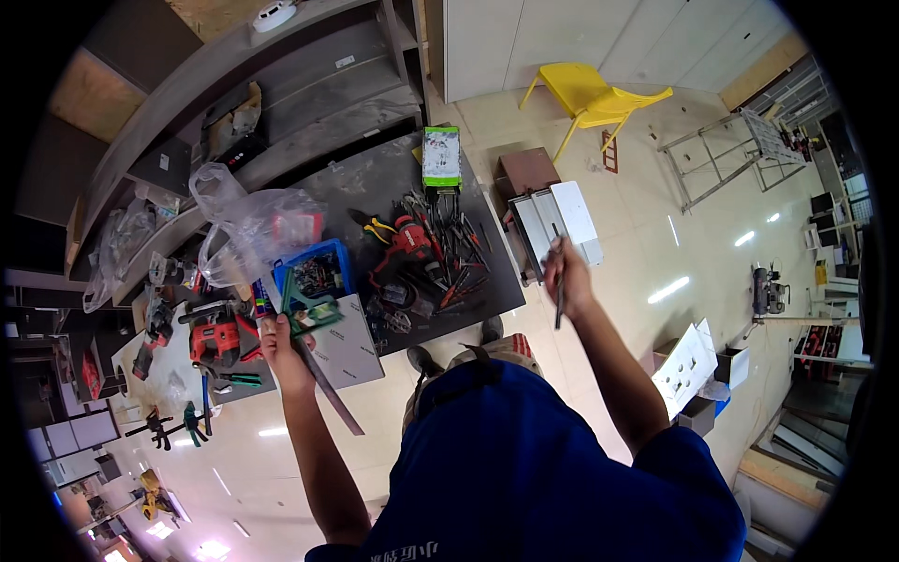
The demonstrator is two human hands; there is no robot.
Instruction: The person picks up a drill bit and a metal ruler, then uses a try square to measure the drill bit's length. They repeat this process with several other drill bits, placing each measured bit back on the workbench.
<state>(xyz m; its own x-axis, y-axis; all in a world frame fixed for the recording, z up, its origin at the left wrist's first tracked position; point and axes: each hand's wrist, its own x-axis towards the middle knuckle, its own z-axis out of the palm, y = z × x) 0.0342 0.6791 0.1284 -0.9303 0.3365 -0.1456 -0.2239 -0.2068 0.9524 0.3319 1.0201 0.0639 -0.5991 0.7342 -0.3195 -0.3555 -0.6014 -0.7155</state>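
My left hand (284, 348) is closed around a long, flat grey metal bar (328, 391), which slants down toward my body. A green piece (316, 316) lies beside my fingers; whether it is joined to the bar I cannot tell. My right hand (569, 273) grips a thin dark rod (560, 307), held nearly upright in the picture, apart from the bench at its left. Between the hands, on the dark bench top (478, 304), lie a red power tool (408, 242), yellow-handled pliers (377, 228) and a heap of drill bits and small tools (456, 251).
A blue bin (343, 265) of small parts and a clear plastic bag (248, 225) sit near my left hand. Farther left is a red power tool (215, 339). Beyond my right hand stand a white-topped box (573, 217), a yellow chair (585, 98) and a metal frame (712, 164).
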